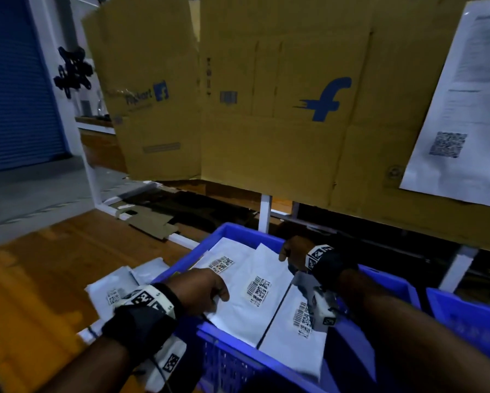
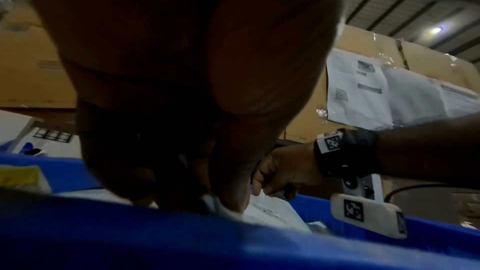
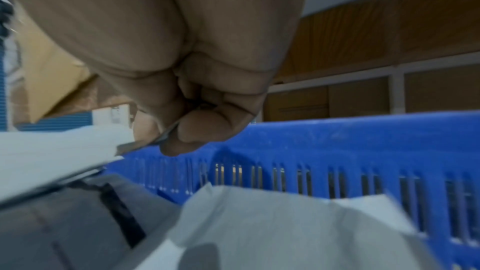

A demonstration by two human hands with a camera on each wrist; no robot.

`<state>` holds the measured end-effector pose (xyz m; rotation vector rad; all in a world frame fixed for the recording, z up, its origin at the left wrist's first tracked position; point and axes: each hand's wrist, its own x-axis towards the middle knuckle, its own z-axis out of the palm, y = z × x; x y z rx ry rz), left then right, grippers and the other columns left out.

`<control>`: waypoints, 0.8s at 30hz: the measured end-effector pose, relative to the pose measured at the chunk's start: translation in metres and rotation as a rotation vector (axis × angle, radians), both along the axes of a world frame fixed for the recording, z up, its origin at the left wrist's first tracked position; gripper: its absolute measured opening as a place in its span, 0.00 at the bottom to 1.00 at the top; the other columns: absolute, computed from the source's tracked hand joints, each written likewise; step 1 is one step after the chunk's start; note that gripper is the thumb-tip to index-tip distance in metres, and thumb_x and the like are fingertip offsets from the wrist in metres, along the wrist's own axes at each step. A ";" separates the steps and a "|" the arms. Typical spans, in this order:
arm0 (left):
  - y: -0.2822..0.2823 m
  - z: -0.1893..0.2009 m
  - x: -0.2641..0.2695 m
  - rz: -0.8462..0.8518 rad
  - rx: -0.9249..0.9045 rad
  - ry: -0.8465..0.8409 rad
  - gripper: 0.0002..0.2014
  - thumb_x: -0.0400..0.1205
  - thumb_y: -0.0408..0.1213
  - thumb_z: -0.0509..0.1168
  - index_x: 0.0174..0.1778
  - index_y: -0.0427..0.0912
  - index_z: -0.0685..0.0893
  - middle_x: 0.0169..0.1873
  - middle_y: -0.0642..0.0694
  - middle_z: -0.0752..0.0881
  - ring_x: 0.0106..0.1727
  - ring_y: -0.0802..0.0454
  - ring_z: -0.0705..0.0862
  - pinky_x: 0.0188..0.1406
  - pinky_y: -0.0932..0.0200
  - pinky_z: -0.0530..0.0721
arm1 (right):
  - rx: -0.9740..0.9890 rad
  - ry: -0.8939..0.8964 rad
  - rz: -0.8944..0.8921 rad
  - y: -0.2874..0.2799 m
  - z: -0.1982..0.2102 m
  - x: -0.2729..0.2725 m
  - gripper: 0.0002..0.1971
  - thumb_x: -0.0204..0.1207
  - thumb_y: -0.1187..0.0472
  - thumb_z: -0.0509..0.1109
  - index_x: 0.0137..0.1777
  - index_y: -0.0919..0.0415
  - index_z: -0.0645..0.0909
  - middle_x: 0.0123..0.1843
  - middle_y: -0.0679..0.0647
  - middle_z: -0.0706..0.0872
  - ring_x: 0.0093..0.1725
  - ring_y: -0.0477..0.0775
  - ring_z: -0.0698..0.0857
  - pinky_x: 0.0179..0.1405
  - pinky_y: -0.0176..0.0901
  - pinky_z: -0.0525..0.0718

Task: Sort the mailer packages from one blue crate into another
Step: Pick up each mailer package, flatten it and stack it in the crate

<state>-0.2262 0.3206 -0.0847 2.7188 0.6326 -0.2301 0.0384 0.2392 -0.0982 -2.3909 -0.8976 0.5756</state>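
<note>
A blue crate (image 1: 209, 239) in front of me holds several white mailers with barcode labels. The middle mailer (image 1: 246, 304) lies tilted across the others. My left hand (image 1: 221, 293) pinches its near left edge, and the left wrist view shows the fingertips (image 2: 228, 198) closed on the mailer's edge (image 2: 270, 210). My right hand (image 1: 284, 255) grips the mailer's far end; in the right wrist view thumb and finger (image 3: 197, 134) pinch the white edge (image 3: 59, 147) above the crate wall (image 3: 337, 147). A second blue crate (image 1: 465, 313) stands to the right.
More white mailers (image 1: 116, 290) lie on the wooden table (image 1: 39, 279) left of the crate. Large cardboard sheets (image 1: 280, 109) hang close behind, with a printed paper (image 1: 459, 109) taped on. Flattened cardboard scraps (image 1: 153, 222) lie at the table's back.
</note>
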 end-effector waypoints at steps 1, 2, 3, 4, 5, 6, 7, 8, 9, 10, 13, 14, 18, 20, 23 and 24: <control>0.002 -0.002 0.002 0.009 -0.015 0.014 0.18 0.79 0.28 0.67 0.63 0.48 0.87 0.51 0.49 0.91 0.51 0.55 0.87 0.41 0.71 0.78 | 0.017 0.002 -0.005 0.002 -0.004 0.003 0.18 0.74 0.76 0.64 0.23 0.63 0.81 0.29 0.58 0.77 0.28 0.55 0.75 0.24 0.33 0.77; 0.003 -0.004 0.004 0.013 -0.032 0.025 0.18 0.77 0.27 0.68 0.61 0.48 0.88 0.43 0.53 0.91 0.44 0.58 0.87 0.37 0.73 0.79 | 0.023 -0.004 -0.008 0.002 -0.006 0.004 0.19 0.74 0.76 0.64 0.23 0.62 0.82 0.30 0.57 0.79 0.29 0.55 0.77 0.26 0.34 0.78; 0.004 -0.006 0.006 0.015 -0.033 0.040 0.19 0.75 0.27 0.68 0.60 0.47 0.89 0.35 0.57 0.88 0.40 0.60 0.86 0.34 0.73 0.79 | 0.022 -0.018 0.006 0.003 -0.010 0.004 0.18 0.74 0.76 0.63 0.26 0.62 0.84 0.31 0.57 0.81 0.30 0.56 0.79 0.28 0.35 0.78; 0.005 -0.007 0.008 0.009 -0.018 0.056 0.19 0.74 0.27 0.69 0.59 0.48 0.89 0.31 0.60 0.85 0.40 0.60 0.86 0.33 0.73 0.78 | 0.006 -0.037 0.032 0.003 -0.014 0.006 0.15 0.74 0.77 0.63 0.32 0.62 0.85 0.35 0.57 0.83 0.33 0.56 0.80 0.31 0.36 0.78; 0.004 -0.008 0.009 0.001 0.006 0.075 0.19 0.73 0.28 0.70 0.58 0.49 0.89 0.30 0.59 0.83 0.43 0.59 0.86 0.32 0.73 0.77 | -0.022 -0.054 0.067 0.003 -0.016 0.006 0.15 0.74 0.78 0.62 0.37 0.63 0.86 0.40 0.59 0.86 0.35 0.56 0.81 0.35 0.37 0.78; 0.004 -0.008 0.010 -0.005 0.028 0.095 0.19 0.72 0.28 0.70 0.57 0.49 0.90 0.32 0.57 0.84 0.46 0.58 0.86 0.30 0.74 0.75 | -0.044 -0.063 0.097 0.003 -0.019 0.006 0.16 0.74 0.79 0.61 0.42 0.63 0.88 0.45 0.61 0.87 0.38 0.56 0.81 0.38 0.38 0.78; 0.004 -0.009 0.011 -0.011 0.041 0.115 0.18 0.72 0.28 0.69 0.55 0.49 0.91 0.34 0.56 0.86 0.49 0.57 0.86 0.32 0.73 0.75 | -0.062 -0.072 0.126 0.003 -0.022 0.007 0.17 0.74 0.79 0.60 0.46 0.64 0.89 0.49 0.62 0.89 0.40 0.57 0.82 0.40 0.39 0.78; 0.004 -0.011 0.012 -0.021 0.039 0.130 0.17 0.72 0.28 0.68 0.53 0.48 0.91 0.34 0.56 0.86 0.52 0.56 0.87 0.36 0.70 0.77 | -0.077 -0.079 0.141 0.003 -0.024 0.008 0.18 0.74 0.79 0.59 0.49 0.65 0.89 0.53 0.62 0.90 0.42 0.57 0.83 0.41 0.39 0.78; 0.004 -0.011 0.014 -0.034 0.032 0.144 0.16 0.72 0.28 0.67 0.51 0.48 0.91 0.32 0.58 0.85 0.52 0.55 0.87 0.42 0.68 0.78 | -0.101 -0.109 0.167 0.002 -0.026 0.008 0.18 0.74 0.78 0.59 0.50 0.64 0.89 0.55 0.61 0.90 0.44 0.58 0.84 0.42 0.38 0.78; 0.005 -0.012 0.014 -0.043 0.026 0.158 0.15 0.72 0.28 0.67 0.50 0.48 0.91 0.30 0.61 0.83 0.51 0.55 0.86 0.46 0.66 0.80 | -0.122 -0.130 0.182 0.003 -0.028 0.008 0.19 0.74 0.77 0.59 0.51 0.63 0.89 0.57 0.60 0.89 0.48 0.58 0.85 0.43 0.38 0.78; 0.006 -0.013 0.016 -0.058 0.023 0.179 0.14 0.72 0.29 0.68 0.49 0.48 0.90 0.34 0.59 0.85 0.48 0.56 0.84 0.47 0.64 0.80 | -0.152 -0.197 0.217 0.001 -0.031 0.009 0.18 0.75 0.74 0.60 0.51 0.59 0.89 0.58 0.55 0.88 0.57 0.57 0.86 0.48 0.36 0.76; 0.006 -0.013 0.017 -0.058 0.037 0.174 0.13 0.72 0.31 0.69 0.50 0.49 0.90 0.41 0.57 0.88 0.50 0.55 0.85 0.44 0.66 0.78 | -0.152 -0.201 0.213 0.000 -0.031 0.008 0.18 0.75 0.74 0.60 0.51 0.59 0.89 0.57 0.55 0.89 0.57 0.56 0.86 0.48 0.35 0.76; 0.003 -0.015 0.017 -0.068 0.165 0.128 0.13 0.77 0.39 0.68 0.57 0.53 0.89 0.58 0.52 0.88 0.61 0.51 0.85 0.44 0.68 0.71 | -0.139 -0.176 0.192 -0.001 -0.032 0.016 0.15 0.76 0.72 0.61 0.47 0.61 0.89 0.52 0.58 0.91 0.50 0.55 0.87 0.45 0.37 0.80; 0.004 -0.017 0.017 -0.063 0.164 0.129 0.14 0.76 0.40 0.68 0.58 0.53 0.88 0.58 0.52 0.88 0.60 0.51 0.85 0.46 0.67 0.74 | -0.145 -0.175 0.187 -0.002 -0.031 0.019 0.13 0.77 0.71 0.63 0.47 0.63 0.90 0.50 0.58 0.91 0.47 0.54 0.87 0.45 0.38 0.82; 0.004 -0.018 0.018 -0.041 0.154 0.144 0.11 0.72 0.40 0.70 0.50 0.54 0.89 0.54 0.53 0.89 0.54 0.53 0.84 0.43 0.66 0.75 | -0.153 -0.196 0.200 -0.003 -0.029 0.019 0.12 0.77 0.70 0.64 0.48 0.61 0.89 0.53 0.56 0.91 0.48 0.50 0.85 0.45 0.36 0.79; 0.004 -0.018 0.018 -0.040 0.157 0.152 0.09 0.71 0.40 0.70 0.46 0.54 0.88 0.52 0.52 0.90 0.50 0.53 0.84 0.40 0.66 0.73 | -0.147 -0.195 0.198 -0.003 -0.029 0.018 0.13 0.77 0.71 0.64 0.47 0.59 0.89 0.54 0.56 0.91 0.49 0.51 0.86 0.44 0.35 0.78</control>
